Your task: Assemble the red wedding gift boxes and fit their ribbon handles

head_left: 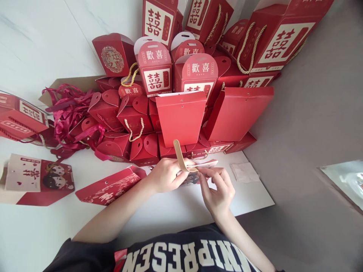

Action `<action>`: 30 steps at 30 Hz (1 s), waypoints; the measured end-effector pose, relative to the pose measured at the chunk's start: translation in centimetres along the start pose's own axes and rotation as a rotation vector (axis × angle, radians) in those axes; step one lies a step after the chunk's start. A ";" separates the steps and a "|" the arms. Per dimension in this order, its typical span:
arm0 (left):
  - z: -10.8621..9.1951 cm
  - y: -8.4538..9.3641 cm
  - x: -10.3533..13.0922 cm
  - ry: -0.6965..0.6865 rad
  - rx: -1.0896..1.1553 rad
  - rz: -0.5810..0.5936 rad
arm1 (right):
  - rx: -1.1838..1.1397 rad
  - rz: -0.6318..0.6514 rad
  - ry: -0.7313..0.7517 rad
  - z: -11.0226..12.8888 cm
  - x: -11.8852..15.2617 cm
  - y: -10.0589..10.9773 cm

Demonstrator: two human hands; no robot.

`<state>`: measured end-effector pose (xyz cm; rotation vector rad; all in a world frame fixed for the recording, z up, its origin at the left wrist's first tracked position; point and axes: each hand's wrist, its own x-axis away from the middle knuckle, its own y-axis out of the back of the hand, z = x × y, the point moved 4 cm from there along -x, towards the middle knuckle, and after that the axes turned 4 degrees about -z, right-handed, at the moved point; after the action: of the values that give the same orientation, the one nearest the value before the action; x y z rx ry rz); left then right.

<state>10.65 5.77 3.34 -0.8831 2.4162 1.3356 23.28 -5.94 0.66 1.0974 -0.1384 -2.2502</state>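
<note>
A tan strap (pixel 179 155) with a small hole near its free end curves up from between my hands. Below it stands a gift box (pixel 193 179), mostly hidden by my fingers, with a pale top edge and a dark printed side. My left hand (pixel 168 174) is closed at the box's top edge, with the strap against its fingers. With thumb and forefinger pinched, my right hand (pixel 219 189) grips the strap's lower end at the same edge. The exact contact of the fingertips is hidden.
Red gift boxes (pixel 144 147) are piled behind my hands, some with rope handles. Two tall plain red boxes (pixel 181 121) stand in front. Dark pink ribbons (pixel 66 109) lie at left, near a floral red box (pixel 113 187) and a cartoon box (pixel 42 175). A grey wall (pixel 300 143) rises at right.
</note>
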 end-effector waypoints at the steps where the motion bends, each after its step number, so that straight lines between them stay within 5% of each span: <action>1: -0.1 -0.1 0.0 -0.002 -0.009 0.004 | 0.050 -0.041 0.041 0.0 0.2 0.0; 6: -0.4 -0.4 0.2 -0.024 -0.042 -0.050 | 0.260 -0.175 0.276 0.3 0.8 -0.3; 12: -0.6 -0.6 0.2 -0.059 -0.063 -0.080 | 0.201 -0.203 0.279 0.2 0.5 -0.5; 30: -0.7 -0.5 0.2 -0.077 -0.101 -0.017 | -0.056 0.083 0.103 0.5 -0.5 0.1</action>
<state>10.84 4.95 3.30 -0.8588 2.2962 1.4686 23.18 -5.79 1.40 1.1543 -0.0759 -2.1072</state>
